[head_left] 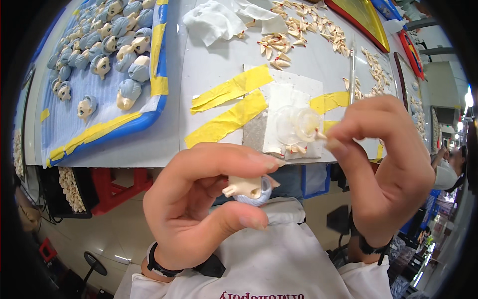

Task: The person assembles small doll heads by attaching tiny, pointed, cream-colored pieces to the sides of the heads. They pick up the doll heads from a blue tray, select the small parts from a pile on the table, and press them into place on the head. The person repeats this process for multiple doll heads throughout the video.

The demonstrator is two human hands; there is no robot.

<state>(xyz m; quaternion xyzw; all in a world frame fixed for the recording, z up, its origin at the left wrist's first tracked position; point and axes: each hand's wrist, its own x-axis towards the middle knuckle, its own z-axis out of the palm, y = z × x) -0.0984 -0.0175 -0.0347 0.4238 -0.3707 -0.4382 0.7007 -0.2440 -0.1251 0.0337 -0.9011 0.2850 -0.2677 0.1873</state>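
Note:
My left hand (199, 204) is closed around a small doll head (247, 190) with pale blue hair, thumb below and fingers above. A hole shows in its cream-coloured side. Between thumb and forefinger, my right hand (378, 149) pinches a small cream pointed piece (321, 135) with a dark red tip. That tip is at the rim of a small round clear cup (307, 122), beside a wider clear disc (285, 127). Both lie on a white pad (279, 99) taped to the table. A few similar pointed pieces (298, 149) lie just in front of the cup.
At the left, a blue-rimmed tray (162, 102) holds many doll heads. More pointed pieces (318, 22) lie scattered at the back, next to crumpled white cloths (214, 22). Yellow tape strips (226, 119) cross the table. A yellow tray with a red rim (366, 20) stands at back right.

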